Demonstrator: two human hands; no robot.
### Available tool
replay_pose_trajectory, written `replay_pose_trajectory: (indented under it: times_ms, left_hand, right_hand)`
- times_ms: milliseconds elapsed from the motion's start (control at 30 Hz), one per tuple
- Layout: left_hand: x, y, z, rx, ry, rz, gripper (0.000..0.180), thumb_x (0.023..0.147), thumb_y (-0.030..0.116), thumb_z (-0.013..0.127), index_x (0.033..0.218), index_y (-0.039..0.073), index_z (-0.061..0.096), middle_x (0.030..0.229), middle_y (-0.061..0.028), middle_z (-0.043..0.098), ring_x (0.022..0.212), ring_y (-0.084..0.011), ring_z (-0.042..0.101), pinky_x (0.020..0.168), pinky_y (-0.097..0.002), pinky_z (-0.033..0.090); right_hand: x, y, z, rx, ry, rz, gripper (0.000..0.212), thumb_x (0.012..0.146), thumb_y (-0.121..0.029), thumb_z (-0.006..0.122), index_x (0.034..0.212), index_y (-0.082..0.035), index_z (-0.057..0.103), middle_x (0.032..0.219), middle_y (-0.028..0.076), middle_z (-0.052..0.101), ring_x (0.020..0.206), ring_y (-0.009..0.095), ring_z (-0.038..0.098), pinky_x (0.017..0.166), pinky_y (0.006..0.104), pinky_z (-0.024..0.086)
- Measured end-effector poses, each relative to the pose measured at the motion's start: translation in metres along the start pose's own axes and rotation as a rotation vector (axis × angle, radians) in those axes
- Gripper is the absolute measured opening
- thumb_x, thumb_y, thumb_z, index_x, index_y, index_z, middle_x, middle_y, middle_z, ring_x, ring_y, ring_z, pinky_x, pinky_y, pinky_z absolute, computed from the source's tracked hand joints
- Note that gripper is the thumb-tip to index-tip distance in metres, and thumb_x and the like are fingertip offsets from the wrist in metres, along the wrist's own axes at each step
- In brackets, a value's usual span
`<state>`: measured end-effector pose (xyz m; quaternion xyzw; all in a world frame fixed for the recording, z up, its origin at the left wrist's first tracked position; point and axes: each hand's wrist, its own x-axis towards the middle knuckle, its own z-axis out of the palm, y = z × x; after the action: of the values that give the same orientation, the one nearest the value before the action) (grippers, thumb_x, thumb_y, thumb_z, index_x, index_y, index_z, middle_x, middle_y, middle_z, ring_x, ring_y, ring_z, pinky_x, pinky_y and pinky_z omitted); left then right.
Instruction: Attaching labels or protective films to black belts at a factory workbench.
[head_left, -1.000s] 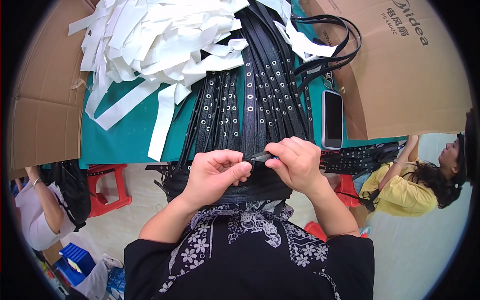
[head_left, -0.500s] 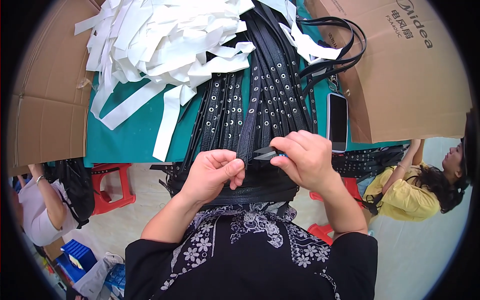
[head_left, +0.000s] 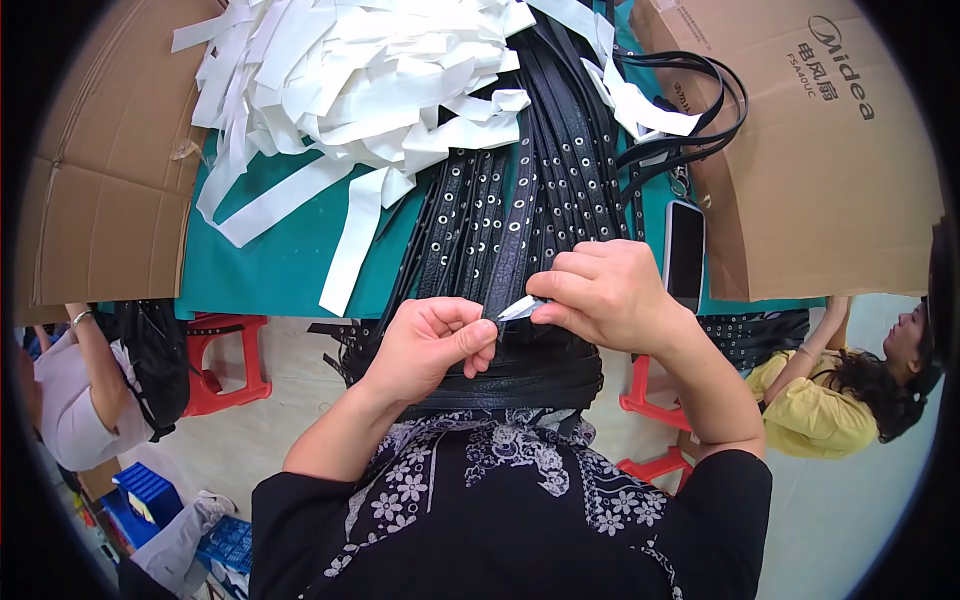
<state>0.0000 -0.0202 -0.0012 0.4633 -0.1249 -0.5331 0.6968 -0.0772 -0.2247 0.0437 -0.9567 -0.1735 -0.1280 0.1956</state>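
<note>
- Biggest thing here is the green table (head_left: 270, 265), boxed in by cardboard sheets (head_left: 850, 180) on both sides.
- On top sits a big messy heap of white paper strips (head_left: 340, 90), piled at the far left of the table.
- Right beside that heap, a thick bundle of black studded belts (head_left: 540, 190) runs down the middle and hangs over the near edge, right at the person's lap.
- A dark phone (head_left: 684, 252) lies just right of the belts, near the cardboard.
- The left hand (head_left: 432, 345) is curled shut around one belt end at the table edge, thumb pressed on top, holding it steady.
- The right hand (head_left: 605, 295) has its fingers pressed together, pinching a small white tab (head_left: 522, 308) that sticks off that same belt, just touching the left thumb.
- My guess at the step: peeling the white strip off a belt, only just started at the tip.
- Next bit probably needs a firm pinch and a steady pull along the belt while the left hand keeps it pinned.
</note>
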Motion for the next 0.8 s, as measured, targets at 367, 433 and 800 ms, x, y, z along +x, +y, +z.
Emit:
replay_pose_trajectory:
  times_ms: [367,433,800]
  left_hand:
    - [0.002,-0.002,-0.002,-0.018,0.008,0.003,0.014,0.083,0.010,0.057,0.077,-0.002,0.057,0.062,-0.0074,0.057,0.051,-0.0121,0.052,0.046,-0.0222,0.041]
    - [0.001,-0.002,-0.002,-0.030,0.001,0.001,0.012,0.083,0.010,0.056,0.078,-0.002,0.056,0.062,-0.0072,0.056,0.052,-0.0125,0.052,0.046,-0.0228,0.042]
    - [0.001,-0.006,-0.004,-0.017,-0.026,0.006,0.009,0.082,0.008,0.056,0.081,0.000,0.054,0.068,-0.0049,0.056,0.059,-0.0105,0.053,0.054,-0.0232,0.044]
  right_hand:
    - [-0.009,0.005,0.006,0.161,0.200,0.285,0.018,0.078,-0.021,0.059,0.080,-0.003,0.057,0.065,0.008,0.054,0.058,0.025,0.054,0.051,0.0324,0.042]
    - [-0.010,0.004,0.005,0.118,0.205,0.308,0.019,0.078,-0.022,0.059,0.081,-0.003,0.057,0.066,0.008,0.055,0.059,0.025,0.055,0.051,0.0321,0.042]
    - [-0.007,0.000,0.008,0.082,0.045,0.293,0.021,0.078,-0.026,0.059,0.081,-0.006,0.059,0.068,0.006,0.058,0.059,0.023,0.057,0.050,0.0318,0.044]
